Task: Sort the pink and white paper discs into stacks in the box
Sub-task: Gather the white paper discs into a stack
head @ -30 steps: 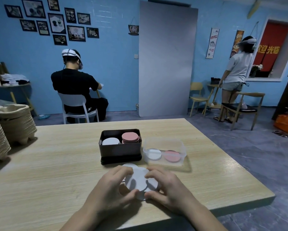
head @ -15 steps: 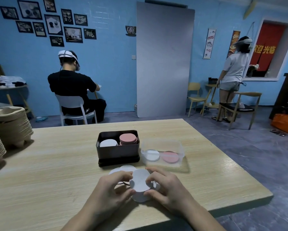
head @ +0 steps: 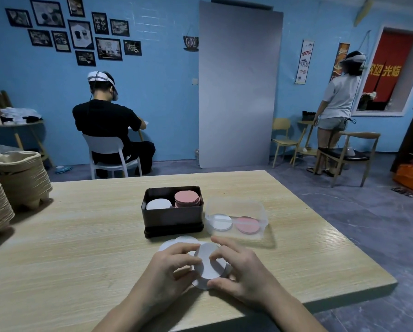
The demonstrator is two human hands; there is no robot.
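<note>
Stacked pulp trays [head: 21, 178] sit at the counter's [head: 81, 248] far left. Beyond it, a seated person [head: 109, 125] faces the blue wall [head: 162, 92]; another person [head: 337, 104] stands far right beside wooden chairs [head: 344, 154].

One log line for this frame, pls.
left hand + right hand: gathering white discs | dark box: white, pink stacks | table

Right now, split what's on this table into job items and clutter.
Job:
- white discs, held between left hand and right hand
- dark box, with white stack and pink stack inside

Lying about:
- clear tub, holding one white and one pink disc
- pulp trays at the left edge
</note>
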